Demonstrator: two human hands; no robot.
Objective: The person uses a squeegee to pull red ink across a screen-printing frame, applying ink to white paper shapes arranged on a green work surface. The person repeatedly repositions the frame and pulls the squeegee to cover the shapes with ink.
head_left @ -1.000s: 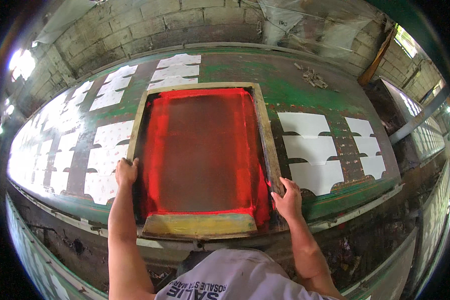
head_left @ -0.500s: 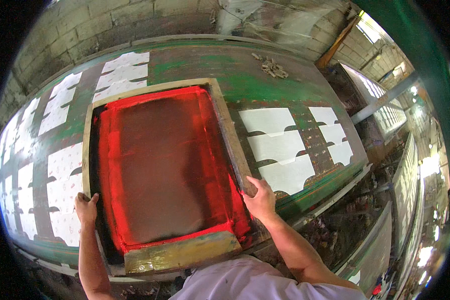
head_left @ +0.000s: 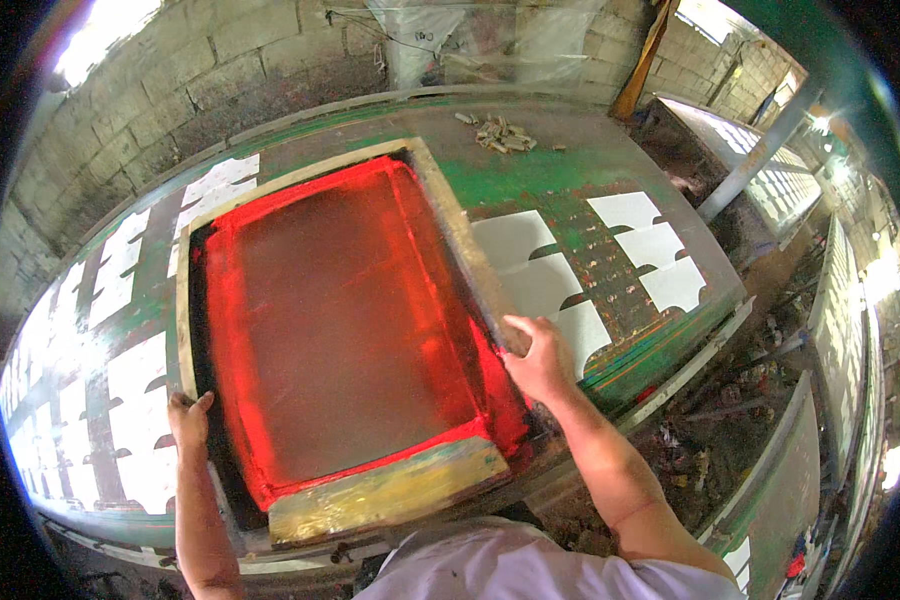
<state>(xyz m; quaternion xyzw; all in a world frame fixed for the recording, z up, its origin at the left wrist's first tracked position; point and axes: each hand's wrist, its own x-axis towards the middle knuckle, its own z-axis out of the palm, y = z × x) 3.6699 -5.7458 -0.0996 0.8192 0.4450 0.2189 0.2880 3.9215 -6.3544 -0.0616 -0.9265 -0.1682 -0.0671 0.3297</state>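
Note:
A large wooden-framed printing screen (head_left: 335, 320) lies in front of me, its dark mesh bordered with wet-looking red ink. My left hand (head_left: 189, 418) is closed on the frame's left side near the lower corner. On the right side, my right hand (head_left: 542, 358) grips the frame with thumb and fingers around its edge. A yellowish, taped-looking strip (head_left: 390, 492) runs along the near end of the screen. White cut sheets (head_left: 555, 285) lie flat just right of the frame, partly covered by it. More sheets, with faint marks, (head_left: 140, 430) lie to its left.
The long green-stained table (head_left: 370, 125) carries more white sheets (head_left: 655, 250) at the right. A heap of small pale pieces (head_left: 503, 134) sits near the far edge. A block wall (head_left: 240, 75) stands behind. Other sheet-covered tables (head_left: 760, 165) and a slanting pole (head_left: 760, 155) are at right.
Both hands keep their grip on the screen. The screen has shifted right relative to the table, covering more of the nearest white sheets. My view has turned as well.

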